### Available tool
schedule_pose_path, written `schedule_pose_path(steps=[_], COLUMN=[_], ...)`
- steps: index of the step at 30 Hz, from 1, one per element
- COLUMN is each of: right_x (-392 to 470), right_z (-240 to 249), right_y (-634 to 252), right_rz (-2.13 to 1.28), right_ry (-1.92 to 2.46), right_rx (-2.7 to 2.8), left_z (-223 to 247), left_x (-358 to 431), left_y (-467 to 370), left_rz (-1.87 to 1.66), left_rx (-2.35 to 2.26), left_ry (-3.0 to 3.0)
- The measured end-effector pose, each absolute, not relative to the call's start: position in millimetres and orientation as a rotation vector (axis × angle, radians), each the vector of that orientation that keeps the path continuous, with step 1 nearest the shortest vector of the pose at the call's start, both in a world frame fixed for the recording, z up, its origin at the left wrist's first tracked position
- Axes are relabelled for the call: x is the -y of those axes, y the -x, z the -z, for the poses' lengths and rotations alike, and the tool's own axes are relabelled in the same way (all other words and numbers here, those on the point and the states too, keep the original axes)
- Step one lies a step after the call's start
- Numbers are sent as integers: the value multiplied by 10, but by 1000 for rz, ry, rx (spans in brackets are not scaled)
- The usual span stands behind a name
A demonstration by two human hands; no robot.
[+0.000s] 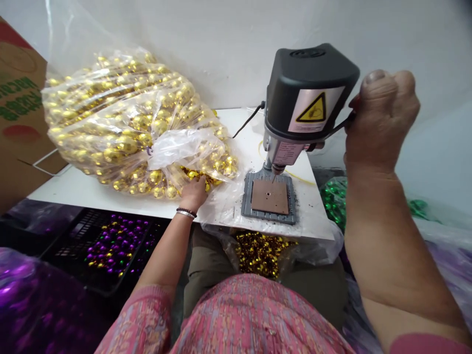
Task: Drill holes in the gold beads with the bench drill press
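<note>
Gold balls (124, 144) fill the bag (171, 149) left of the drill (306, 93); our left hand (193, 193) touches them, whether gripping we cannot tell; our right hand (381, 123) clasps the drill's lever (341, 125).

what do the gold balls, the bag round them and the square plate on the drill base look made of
Gold balls: probably plastic with a metallic coating, judging by the faceted, mirrored shine. Bag: thin, glossy, clear plastic film, wrinkled and see-through. Square plate: matt brown, possibly wood or fibreboard; its flat, dull face leaves that open.
</note>
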State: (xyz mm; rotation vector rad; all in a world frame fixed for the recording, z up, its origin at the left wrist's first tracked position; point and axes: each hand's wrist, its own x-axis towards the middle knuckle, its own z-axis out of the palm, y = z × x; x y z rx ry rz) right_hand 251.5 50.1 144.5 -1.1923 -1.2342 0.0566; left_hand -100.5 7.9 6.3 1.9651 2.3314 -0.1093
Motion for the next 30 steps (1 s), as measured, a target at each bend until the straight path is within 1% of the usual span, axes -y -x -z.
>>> schedule_pose_path(steps=[2,5,8,11,13,16,19,23,26,30], right_x=[-480,-460,-471,-485,-468,-397,-317,-266,-280,-350], right_z=[-1470,-1481,-1457,-1430,-1438,-1496,-1572,-1666,-1785,-1970], right_y=[-2486,-2462,-2471,-2488,-2481,-2433,-2365,-2292,-2245,-2206], right_rz=[-60,-63,-61,-51,-38,-53,-113,-138,-184,-244], right_ry=[1214,1226,1225,1202,1190,1210,1276,1320,1415,1534], right_rx=[1212,1218,1217,1235,1257,1246,1210,1209,1162,1160], left_z=[-93,-140,-136,-69,-12,51,75,83,80,59], left_x=[-34,105,304,466,516,497,392,222,137,61], left_y=[1022,993,847,599,418,184,18,-113,-167,-236], left_rz=[18,-397,-778,-966,-1010,-973,-936,-964,-959,-921], left_rx=[-2285,-2073,-1723,-1304,-1086,-918,-878,-949,-1043,-1125], left_ry=[-1960,-1955,-1850,-1548,-1260,-935,-792,-616,-663,-1001])
